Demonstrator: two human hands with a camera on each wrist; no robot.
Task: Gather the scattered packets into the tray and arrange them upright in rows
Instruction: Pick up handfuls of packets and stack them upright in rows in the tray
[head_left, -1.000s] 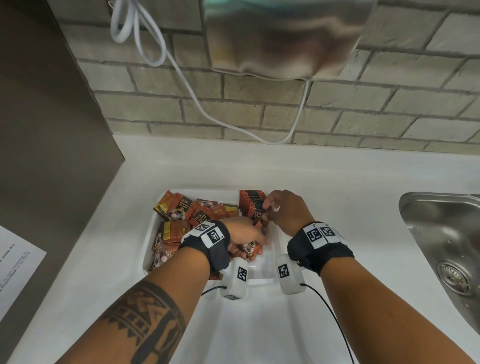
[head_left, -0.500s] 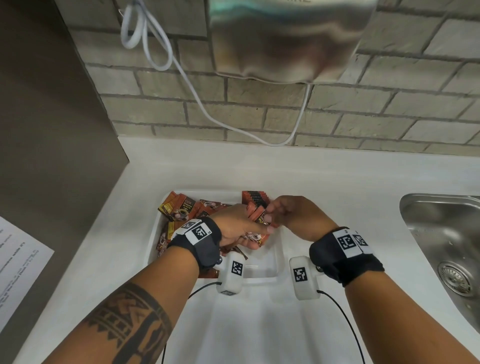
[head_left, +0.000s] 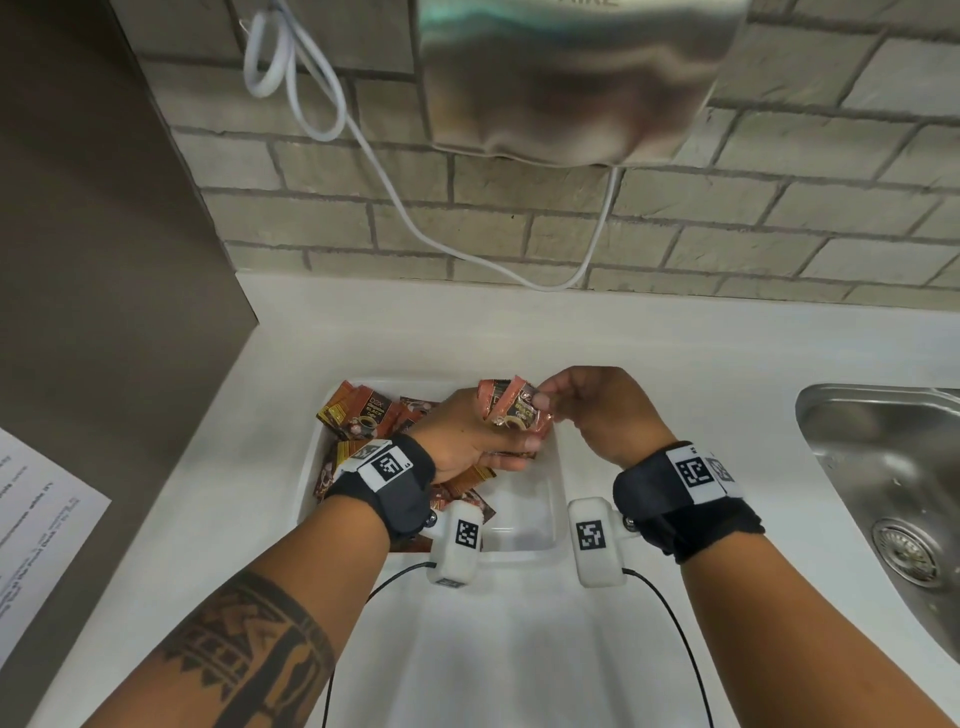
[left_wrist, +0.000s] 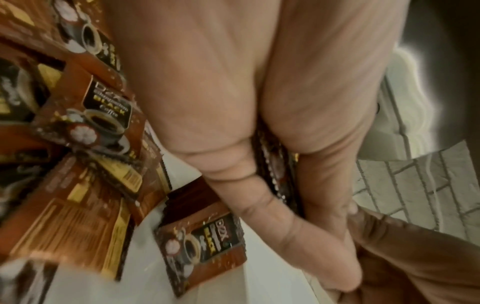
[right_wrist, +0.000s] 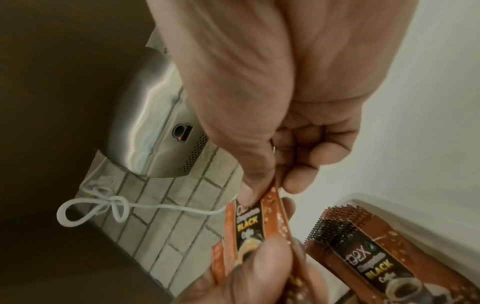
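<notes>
The packets (head_left: 511, 410) in hand are small flat sachets, orange-brown w/ a dark panel, crimped saw-tooth ends, a printed cup of black coffee and a white-fleshed fruit beside it; a small bunch of them sits raised over the far part of the tray (head_left: 553, 512), fanned a little. Left hand (head_left: 467, 439) is curled round the bunch from below, thumb on the near side; right hand (head_left: 602, 410) pinches the top edge of the front sachet between thumb and forefinger — the right wrist view shows that pinch clearly, other fingers curled in. Print reads "D2X" at the top, then a blurred word, then "BLACK" in yellow and "Coffee" in script; smaller text on the backs is too blurred to read. Loose packets (head_left: 363, 410) lie in a jumble at the tray's left side, overlapping, some face up, some showing a yellow-banded back w/ barcode. A row standing on edge (right_wrist: 345, 218) shows in the right wrist view, by a tray wall. Tray is white, shallow, rectangular, its right half bare, and rests on the white worktop (head_left: 675, 364). Outward: a steel sink (head_left: 883, 467) to the right, a sheet of paper (head_left: 36, 514) w/ unreadable print to the left, a brick-pattern wall behind, and a steel hand dryer (head_left: 571, 78) w/ a white cable (head_left: 395, 202) looped below it. Both wrists carry black straps w/ square black-and-white marker tags.
</notes>
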